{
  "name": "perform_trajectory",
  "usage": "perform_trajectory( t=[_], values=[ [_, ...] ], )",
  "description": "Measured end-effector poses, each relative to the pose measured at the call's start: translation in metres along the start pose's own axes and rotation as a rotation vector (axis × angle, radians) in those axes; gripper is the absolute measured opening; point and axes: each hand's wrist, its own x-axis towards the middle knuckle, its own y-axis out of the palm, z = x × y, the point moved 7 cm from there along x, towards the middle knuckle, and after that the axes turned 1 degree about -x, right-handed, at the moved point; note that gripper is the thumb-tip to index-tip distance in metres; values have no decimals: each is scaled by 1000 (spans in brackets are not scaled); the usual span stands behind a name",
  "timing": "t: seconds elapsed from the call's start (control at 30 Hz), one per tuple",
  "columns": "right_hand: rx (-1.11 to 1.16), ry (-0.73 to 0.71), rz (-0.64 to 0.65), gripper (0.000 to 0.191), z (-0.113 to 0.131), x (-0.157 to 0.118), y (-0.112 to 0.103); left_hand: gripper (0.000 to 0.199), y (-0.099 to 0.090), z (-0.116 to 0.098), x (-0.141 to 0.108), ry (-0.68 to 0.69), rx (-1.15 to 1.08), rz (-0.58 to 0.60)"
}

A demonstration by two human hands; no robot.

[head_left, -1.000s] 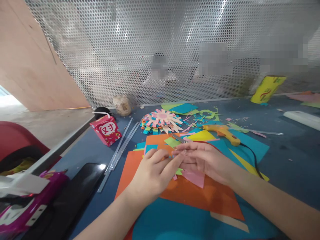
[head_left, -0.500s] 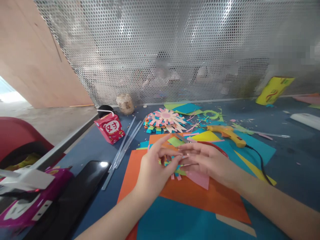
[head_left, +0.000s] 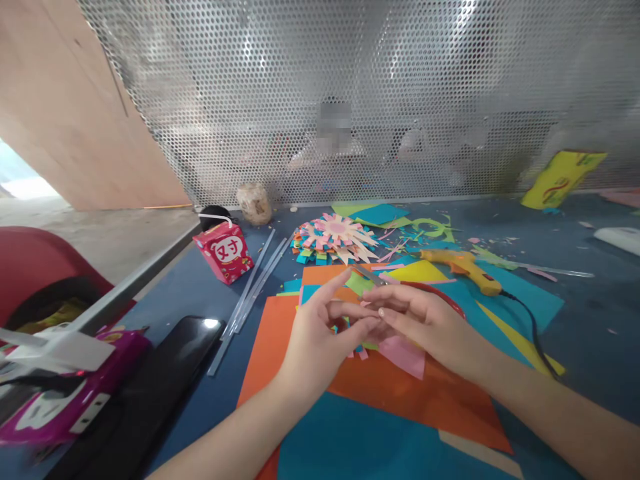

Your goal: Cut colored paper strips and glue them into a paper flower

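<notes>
My left hand [head_left: 320,330] is closed in a pinch above the orange paper [head_left: 370,390], its fingertips meeting those of my right hand [head_left: 425,320]. The right fingers are bent and drawn together too. Whatever lies between the fingertips is too small to make out. Under and behind the hands, small fringed paper pieces in blue, green and pink show in part. A pink paper piece [head_left: 404,355] lies below my right hand. Scissors with a red handle [head_left: 440,293] rest just behind that hand, their blades pointing left.
Behind the hands sits a pile of fringed paper flowers [head_left: 335,233]. A yellow glue gun [head_left: 465,267] with a black cord lies right. Clear sticks [head_left: 250,300], a red drink carton [head_left: 227,252] and a black phone [head_left: 150,387] are left. A perforated metal panel [head_left: 300,100] stands behind.
The view has shifted slightly. My right hand's fingers have closed in on my left hand's fingertips, and both hands stay over the orange paper.
</notes>
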Motion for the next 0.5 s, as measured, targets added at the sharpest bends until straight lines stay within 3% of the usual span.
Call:
perform_trajectory(
  t=[0.33, 0.5],
  values=[
    [-520, -271, -40, 22, 8, -9, 0, 68, 2, 2, 1, 10, 41, -6],
    [-567, -331, -60, 25, 13, -10, -2, 71, 0, 5, 3, 2, -28, -1]
  ],
)
